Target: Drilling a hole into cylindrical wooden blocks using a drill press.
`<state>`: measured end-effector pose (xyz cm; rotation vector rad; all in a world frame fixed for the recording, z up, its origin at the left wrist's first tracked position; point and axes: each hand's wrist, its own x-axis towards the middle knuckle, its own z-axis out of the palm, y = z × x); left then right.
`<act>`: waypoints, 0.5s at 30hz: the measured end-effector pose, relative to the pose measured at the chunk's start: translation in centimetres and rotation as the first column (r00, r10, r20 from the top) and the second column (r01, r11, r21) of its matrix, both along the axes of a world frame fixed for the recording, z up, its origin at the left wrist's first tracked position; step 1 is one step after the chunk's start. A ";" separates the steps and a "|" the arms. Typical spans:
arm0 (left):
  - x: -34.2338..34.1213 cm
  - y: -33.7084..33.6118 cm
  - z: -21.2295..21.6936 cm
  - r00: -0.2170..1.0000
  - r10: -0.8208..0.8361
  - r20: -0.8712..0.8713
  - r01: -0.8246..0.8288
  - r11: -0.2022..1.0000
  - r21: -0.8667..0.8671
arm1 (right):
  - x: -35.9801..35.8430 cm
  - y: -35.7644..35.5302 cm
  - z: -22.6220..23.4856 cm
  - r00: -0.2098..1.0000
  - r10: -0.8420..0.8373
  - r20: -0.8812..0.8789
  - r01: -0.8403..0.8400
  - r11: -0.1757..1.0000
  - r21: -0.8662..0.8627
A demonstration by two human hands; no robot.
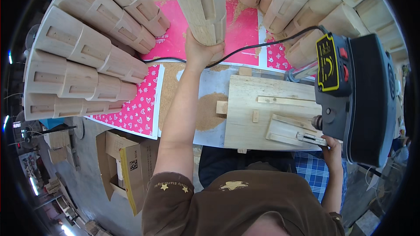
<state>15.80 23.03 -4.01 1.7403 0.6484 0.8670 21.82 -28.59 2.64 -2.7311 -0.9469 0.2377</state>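
Note:
My left hand [199,52] reaches forward and is wrapped round the bottom of a tall stack of pale wooden cylinders [204,11] with rectangular recesses in their sides. To the right lies a flat wooden board [245,105] with strips and small blocks on it. A wooden jig [282,129] on this board carries a metal toggle clamp [311,138]. My right hand [331,150] is closed at the near right end of the clamp, round its dark handle; part of the fingers is hidden. A black drill press head [363,91] hangs over the board's right side, its chuck [317,123] above the jig.
More stacks of wooden cylinders [83,39] stand at the left and others [297,0] at the far right. A black cable [262,45] crosses the pink patterned sheet [245,30]. Sawdust [212,111] lies beside the board. An opened cardboard box [140,157] is below the table's left edge.

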 end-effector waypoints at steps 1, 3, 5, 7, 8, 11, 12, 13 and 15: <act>-0.2 -0.4 0.0 1.000 0.000 0.007 0.000 1.000 0.007 | 0.0 1.1 0.7 0.989 -0.058 -0.137 0.059 0.998 0.001; -0.5 -1.3 0.2 0.999 0.031 -0.011 -0.031 0.999 0.027 | 0.0 1.6 0.8 0.995 -0.001 -0.102 0.007 0.998 0.058; -0.9 -2.0 0.7 0.998 0.045 -0.039 -0.044 0.998 0.033 | -0.2 2.1 1.1 0.995 0.026 -0.099 -0.014 0.993 0.117; -1.2 -2.2 1.2 0.996 0.061 -0.066 -0.058 0.997 0.042 | 0.0 2.2 1.2 0.983 0.002 -0.185 0.027 0.988 0.152; -1.3 -1.8 0.6 0.997 0.057 -0.060 -0.056 0.998 0.033 | 0.0 2.7 1.5 0.968 -0.020 -0.249 0.063 0.984 0.169; -1.0 -1.1 -0.2 0.999 0.035 -0.020 -0.034 0.998 0.044 | 0.2 2.6 1.2 0.975 0.027 -0.221 0.021 0.977 0.210; -0.9 -0.9 -0.3 1.000 0.016 -0.002 -0.015 0.999 0.051 | 0.1 2.5 1.3 0.979 0.028 -0.204 0.018 0.975 0.222; -0.9 -0.9 -0.5 1.000 0.017 0.018 -0.018 0.997 0.069 | -0.1 2.6 1.6 0.980 0.017 -0.200 0.026 0.976 0.215; -0.7 -0.6 -1.0 0.999 0.037 -0.016 -0.035 0.993 0.117 | 0.1 2.0 1.1 0.986 0.025 -0.166 0.011 0.977 0.212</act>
